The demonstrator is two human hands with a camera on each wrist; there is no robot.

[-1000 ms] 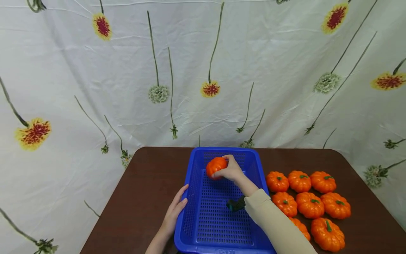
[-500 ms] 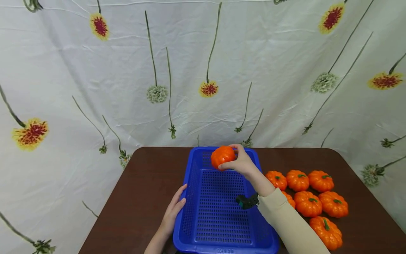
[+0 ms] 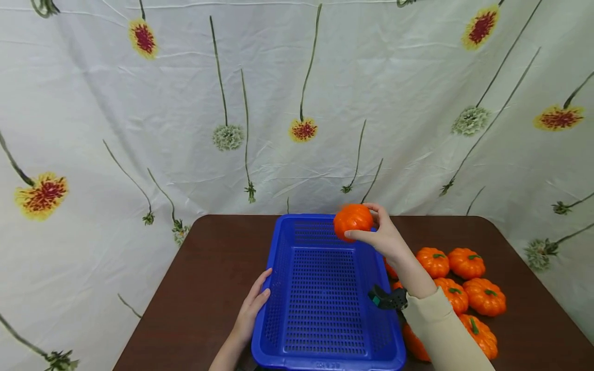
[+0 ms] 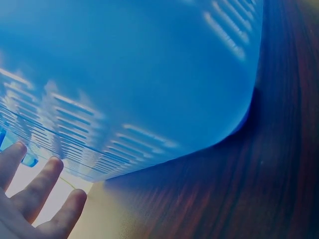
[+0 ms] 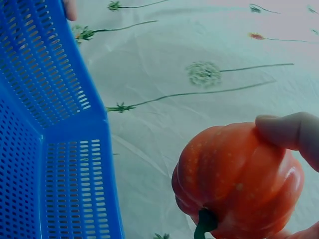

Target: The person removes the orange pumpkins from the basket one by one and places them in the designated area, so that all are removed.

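Observation:
My right hand grips a small orange pumpkin between thumb and fingers, raised at the far right corner of the blue plastic basket. Seen from the right wrist, the pumpkin has its green stem pointing down, with the thumb on its upper side. The basket's slotted bottom shows bare. Against the basket's left side rests my left hand, fingers extended along the wall. The left wrist view shows those fingers fairly straight beside the slotted basket wall.
Several more orange pumpkins stand in rows on the brown table, right of the basket, partly hidden by my right sleeve. A flower-printed white cloth hangs behind the table. A black band circles my right wrist.
My right hand has lifted the pumpkin up from inside the basket and carried it right, towards the far right corner. The left hand stays at the basket's left side.

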